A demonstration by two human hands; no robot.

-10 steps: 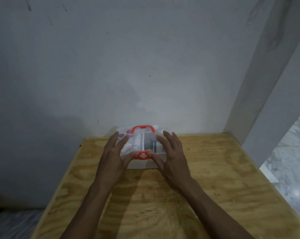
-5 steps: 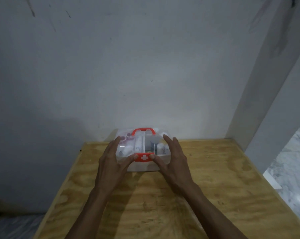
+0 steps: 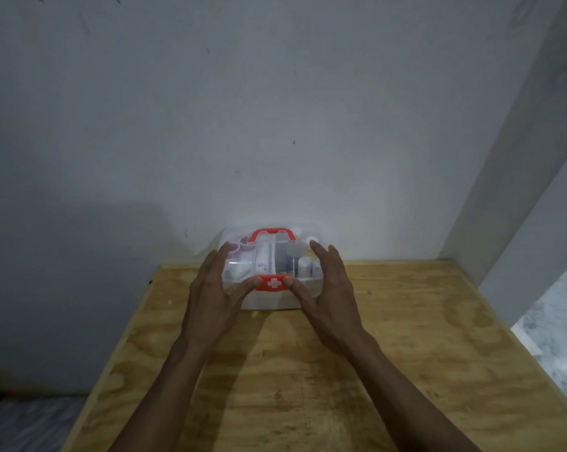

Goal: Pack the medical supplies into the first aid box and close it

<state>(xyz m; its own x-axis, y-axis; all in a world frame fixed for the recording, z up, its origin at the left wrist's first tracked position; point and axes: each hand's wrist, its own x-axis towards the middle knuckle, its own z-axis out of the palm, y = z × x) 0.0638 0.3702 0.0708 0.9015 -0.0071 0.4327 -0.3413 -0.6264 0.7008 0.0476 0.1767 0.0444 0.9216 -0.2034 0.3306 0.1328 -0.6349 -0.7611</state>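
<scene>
A clear plastic first aid box (image 3: 270, 302) stands at the far edge of the wooden table, against the wall, with its lid down. It has a red carry handle (image 3: 273, 232) on top and a red latch with a white cross (image 3: 274, 283) at the front. Through the lid I see purple tape rolls (image 3: 243, 247), a white bandage roll (image 3: 264, 261) and small white bottles (image 3: 308, 267). My left hand (image 3: 215, 298) cups the box's left side and my right hand (image 3: 332, 295) its right side. Both thumbs press on the latch.
The plywood table (image 3: 406, 337) runs toward me from a grey-white wall (image 3: 275, 125). A white pillar (image 3: 520, 174) rises at the table's far right corner. Marbled floor (image 3: 562, 321) lies past the right edge, and there is a drop past the left edge.
My fingers have slid off the top of the lid to the box's two sides, so the contents show through. My thumbs stay on the red latch. The camera has tilted slightly.
</scene>
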